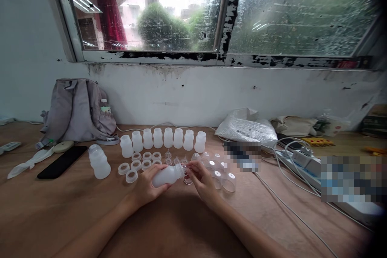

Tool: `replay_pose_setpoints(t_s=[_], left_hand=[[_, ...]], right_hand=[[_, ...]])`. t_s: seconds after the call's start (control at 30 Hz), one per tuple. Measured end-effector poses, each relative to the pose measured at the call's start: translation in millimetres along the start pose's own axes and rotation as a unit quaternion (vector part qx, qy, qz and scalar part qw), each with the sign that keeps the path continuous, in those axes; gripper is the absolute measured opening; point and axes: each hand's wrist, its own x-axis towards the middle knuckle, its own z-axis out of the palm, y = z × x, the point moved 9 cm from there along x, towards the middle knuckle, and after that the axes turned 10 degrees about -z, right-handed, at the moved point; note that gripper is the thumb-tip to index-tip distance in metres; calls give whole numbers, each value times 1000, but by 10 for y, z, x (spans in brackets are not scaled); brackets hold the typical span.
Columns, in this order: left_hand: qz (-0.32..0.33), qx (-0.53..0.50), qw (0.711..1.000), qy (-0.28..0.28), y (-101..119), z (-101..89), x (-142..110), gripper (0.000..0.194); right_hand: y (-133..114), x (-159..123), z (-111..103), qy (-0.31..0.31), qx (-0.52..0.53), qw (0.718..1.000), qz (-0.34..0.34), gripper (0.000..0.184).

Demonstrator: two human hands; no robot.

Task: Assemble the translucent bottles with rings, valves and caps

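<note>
Fingers of the left hand (148, 181) wrap 1 frosted bottle (166, 176), tipped well over, mouth toward the right hand (201, 179), raised over the bench (260, 209) in front of the person. Right fingers bunch at the mouth by a small clear piece (184, 168); can't tell if they grip it. Counts: 8 open bottles (157, 138) in a row behind; 1 capped bottle (99, 163) standing apart at left; 8 white rings (131, 175) visible, left hand covers part of that group; clear teats (168, 155), at least 4, partly hidden; clear caps (229, 183) right of the hands, roughly 8, overlapping. Bench brown, wood-look. Also on it: 1 black phone (63, 162), 1 grey backpack (72, 109) near the pale wall (181, 96), 1 silvery bag (246, 127), 1 white power strip (367, 211) far right. Above: window (181, 28), 2 panes, streaked glass, flaking frame, greenery outside
</note>
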Motion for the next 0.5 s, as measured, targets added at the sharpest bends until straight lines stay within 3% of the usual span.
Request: replay_pose_setpoints(t_s=[0.2, 0.5], left_hand=[[-42, -24, 999, -26, -56, 15, 21, 39], [-33, -26, 999, -26, -23, -9, 26, 39]], right_hand=[[-8, 5, 10, -5, 8, 1000, 8, 22], [-41, 26, -34, -19, 5, 1000, 21, 20]])
